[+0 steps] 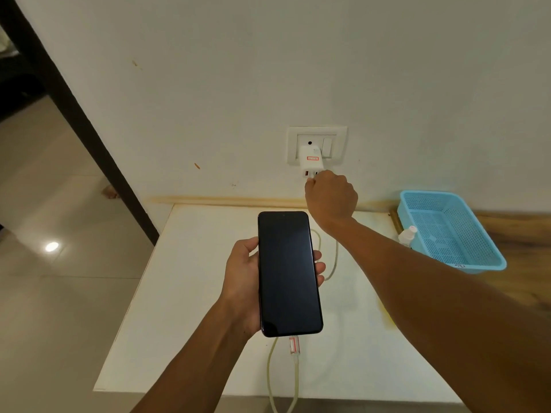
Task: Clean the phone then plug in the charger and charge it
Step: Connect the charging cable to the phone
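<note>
My left hand (243, 281) grips a black phone (287, 272) upright above the white table (190, 293); its screen is dark. A pale cable (295, 368) with a clear, red-marked plug (293, 346) sits in the phone's bottom port and loops off the table's front edge. A white charger adapter (310, 162) is seated in the wall socket plate (337, 135). My right hand (331, 198) reaches up to the adapter's underside, fingers curled and pinching the cable's other plug at one of its ports; the plug itself is mostly hidden by the fingers.
A light blue mesh basket (450, 231) stands at the table's right, with a small white bottle (407, 235) beside its near left corner. A wooden surface (521, 234) lies right of the basket. Tiled floor and a dark door frame (89, 135) lie to the left.
</note>
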### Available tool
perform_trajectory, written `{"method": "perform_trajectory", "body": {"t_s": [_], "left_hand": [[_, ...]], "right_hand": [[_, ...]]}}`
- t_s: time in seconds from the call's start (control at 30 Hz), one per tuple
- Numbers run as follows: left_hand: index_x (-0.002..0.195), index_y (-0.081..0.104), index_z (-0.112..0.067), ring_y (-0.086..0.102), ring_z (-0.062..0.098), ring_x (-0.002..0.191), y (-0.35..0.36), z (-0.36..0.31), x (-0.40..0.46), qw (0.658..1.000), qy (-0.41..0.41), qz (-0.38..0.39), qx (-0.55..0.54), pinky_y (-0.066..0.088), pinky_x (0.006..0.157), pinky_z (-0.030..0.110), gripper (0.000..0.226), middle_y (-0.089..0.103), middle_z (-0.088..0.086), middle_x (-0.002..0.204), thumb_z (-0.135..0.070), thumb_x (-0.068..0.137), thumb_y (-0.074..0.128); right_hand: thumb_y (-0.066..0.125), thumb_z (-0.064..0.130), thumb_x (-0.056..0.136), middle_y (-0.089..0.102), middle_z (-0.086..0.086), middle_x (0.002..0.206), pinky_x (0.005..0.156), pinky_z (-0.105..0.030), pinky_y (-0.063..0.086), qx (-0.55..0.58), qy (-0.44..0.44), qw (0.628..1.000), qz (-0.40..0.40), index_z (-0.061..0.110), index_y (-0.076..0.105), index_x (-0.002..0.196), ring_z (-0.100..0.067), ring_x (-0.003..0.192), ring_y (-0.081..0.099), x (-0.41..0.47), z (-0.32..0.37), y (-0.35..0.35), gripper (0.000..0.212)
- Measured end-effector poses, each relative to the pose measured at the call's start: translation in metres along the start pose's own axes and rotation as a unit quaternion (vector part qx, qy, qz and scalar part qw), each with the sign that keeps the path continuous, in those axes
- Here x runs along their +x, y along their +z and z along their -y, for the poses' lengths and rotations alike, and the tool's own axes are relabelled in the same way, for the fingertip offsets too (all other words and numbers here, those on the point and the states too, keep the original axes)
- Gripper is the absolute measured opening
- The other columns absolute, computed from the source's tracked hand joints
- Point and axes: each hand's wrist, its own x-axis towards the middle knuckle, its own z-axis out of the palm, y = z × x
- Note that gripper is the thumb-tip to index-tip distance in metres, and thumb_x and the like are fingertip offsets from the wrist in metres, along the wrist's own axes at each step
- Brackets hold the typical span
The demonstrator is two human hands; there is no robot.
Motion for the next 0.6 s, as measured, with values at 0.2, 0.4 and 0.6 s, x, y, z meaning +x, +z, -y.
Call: {"method": "perform_trajectory", "body": {"t_s": [0.2,0.4,0.6], "left_hand": [[0.115,0.067,-0.004,0.063,0.038,0.097,-0.003,0.002,-0.002,1.0,-0.001,-0.009,0.003,0.046,0.094,0.05,0.063,0.066,0.023,0.115,-0.048,0.086,0.033],[0.112,0.069,-0.003,0.063,0.039,0.097,0.002,-0.001,-0.009,1.0,-0.002,-0.028,0.006,0.047,0.094,0.051,0.063,0.066,0.024,0.116,-0.049,0.086,0.033],[0.118,0.065,-0.002,0.063,0.04,0.097,0.004,-0.008,-0.017,0.999,0.013,-0.041,0.016,0.043,0.099,0.053,0.065,0.064,0.026,0.122,-0.049,0.087,0.033]], "right_hand": [[0.046,0.035,0.095,0.068,-0.012,0.104,0.068,-0.031,0.047,-0.004,-0.001,1.0,0.001,0.007,0.06,0.111,-0.027,0.09,0.067,0.001,0.001,0.002,0.035],[0.046,0.041,0.094,0.069,-0.011,0.098,0.064,-0.03,0.044,0.027,0.001,0.999,0.026,0.006,0.062,0.105,-0.029,0.086,0.066,0.005,-0.003,-0.003,0.04],[0.041,0.034,0.096,0.068,-0.007,0.089,0.065,-0.03,0.051,-0.019,-0.047,0.999,-0.02,0.007,0.062,0.09,-0.02,0.07,0.061,0.012,-0.026,-0.007,0.035]]}}
